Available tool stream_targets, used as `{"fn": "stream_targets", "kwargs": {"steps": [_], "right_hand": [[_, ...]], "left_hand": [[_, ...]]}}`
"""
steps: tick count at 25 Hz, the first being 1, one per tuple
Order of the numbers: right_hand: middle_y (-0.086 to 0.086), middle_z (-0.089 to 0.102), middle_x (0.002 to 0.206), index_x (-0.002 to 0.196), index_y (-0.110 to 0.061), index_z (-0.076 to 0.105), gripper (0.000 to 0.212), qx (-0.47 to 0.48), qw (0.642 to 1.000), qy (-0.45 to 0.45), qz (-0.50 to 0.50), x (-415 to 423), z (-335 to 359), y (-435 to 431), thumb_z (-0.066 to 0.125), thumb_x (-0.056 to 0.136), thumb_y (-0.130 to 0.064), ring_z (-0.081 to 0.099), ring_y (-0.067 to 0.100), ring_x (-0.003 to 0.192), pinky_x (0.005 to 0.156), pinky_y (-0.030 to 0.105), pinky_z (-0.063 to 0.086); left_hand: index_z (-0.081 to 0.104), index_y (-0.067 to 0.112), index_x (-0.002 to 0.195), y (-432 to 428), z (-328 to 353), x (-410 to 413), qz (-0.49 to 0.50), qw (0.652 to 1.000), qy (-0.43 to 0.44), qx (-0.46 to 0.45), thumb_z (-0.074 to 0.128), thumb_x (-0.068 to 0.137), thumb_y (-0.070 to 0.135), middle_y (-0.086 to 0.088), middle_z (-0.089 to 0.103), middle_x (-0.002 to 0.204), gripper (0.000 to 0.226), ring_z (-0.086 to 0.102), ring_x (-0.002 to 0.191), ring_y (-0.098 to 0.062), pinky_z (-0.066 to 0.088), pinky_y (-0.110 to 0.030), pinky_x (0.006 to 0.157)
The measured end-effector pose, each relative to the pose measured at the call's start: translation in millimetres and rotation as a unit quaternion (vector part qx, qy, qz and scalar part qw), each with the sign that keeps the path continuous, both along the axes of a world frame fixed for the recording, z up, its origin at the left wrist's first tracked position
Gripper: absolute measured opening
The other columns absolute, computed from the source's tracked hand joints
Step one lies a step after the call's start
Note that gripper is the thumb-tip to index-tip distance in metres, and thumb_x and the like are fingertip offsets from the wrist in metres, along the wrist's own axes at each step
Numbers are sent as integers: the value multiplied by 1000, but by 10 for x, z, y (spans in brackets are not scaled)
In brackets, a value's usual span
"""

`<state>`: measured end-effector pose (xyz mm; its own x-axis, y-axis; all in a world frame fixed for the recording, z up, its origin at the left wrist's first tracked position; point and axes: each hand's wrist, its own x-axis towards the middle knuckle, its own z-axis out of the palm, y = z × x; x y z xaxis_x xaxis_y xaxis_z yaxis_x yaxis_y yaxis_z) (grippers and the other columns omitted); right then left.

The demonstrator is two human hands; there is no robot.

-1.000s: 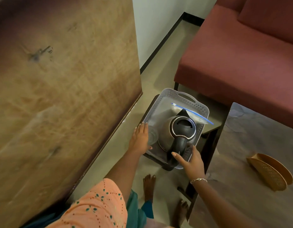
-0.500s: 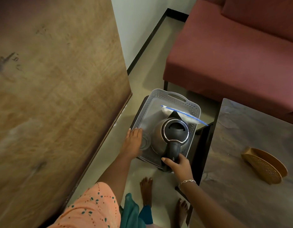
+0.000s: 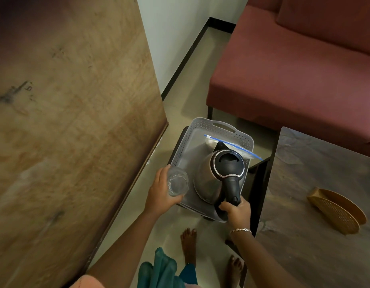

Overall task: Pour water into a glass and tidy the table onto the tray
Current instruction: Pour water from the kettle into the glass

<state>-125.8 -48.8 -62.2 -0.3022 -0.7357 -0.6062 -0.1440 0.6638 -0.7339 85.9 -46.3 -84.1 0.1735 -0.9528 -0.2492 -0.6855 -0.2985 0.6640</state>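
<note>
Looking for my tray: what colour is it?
Light grey tray with perforated sides, clearest in the head view.

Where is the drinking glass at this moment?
The glass is in the left hand, at the near left edge of the grey tray, just left of the steel kettle whose handle the right hand grips.

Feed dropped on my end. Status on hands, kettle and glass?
Left hand gripping clear drinking glass. Right hand on black handle of steel kettle, in grey plastic tray. Nothing blocking.
</note>
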Motion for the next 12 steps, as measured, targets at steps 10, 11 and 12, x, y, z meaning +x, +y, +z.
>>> {"fn": "stream_targets", "kwargs": {"steps": [10, 11, 12], "right_hand": [[12, 46, 58, 58, -4, 47, 21, -81, 994, 23, 64, -303, 491, -68, 59, 41, -8, 44, 25, 57, 53, 35, 38], [11, 47, 57, 57, -4, 48, 20, -88, 993, 27, 76, -351, 562, -64, 59, 41, -8, 45, 26, 56, 53, 35, 39], [12, 47, 57, 57, -5, 49, 19, -93, 992, 26, 82, -397, 643, -54, 59, 41, -8, 46, 26, 56, 53, 34, 40]], "left_hand": [[34, 6, 134, -58, 292, -156, 105, 989, 106, -12, 89, 53, 15, -11, 39, 131, 98, 45, 120, -23, 36, -22, 95], [36, 7, 132, -54, 338, -178, 102, 988, 112, -17, 89, 52, 16, -8, 40, 128, 96, 46, 117, -20, 37, -22, 93], [36, 9, 131, -42, 385, -203, 96, 988, 122, -19, 89, 52, 17, -5, 42, 127, 95, 46, 114, -16, 38, -21, 91]]}}
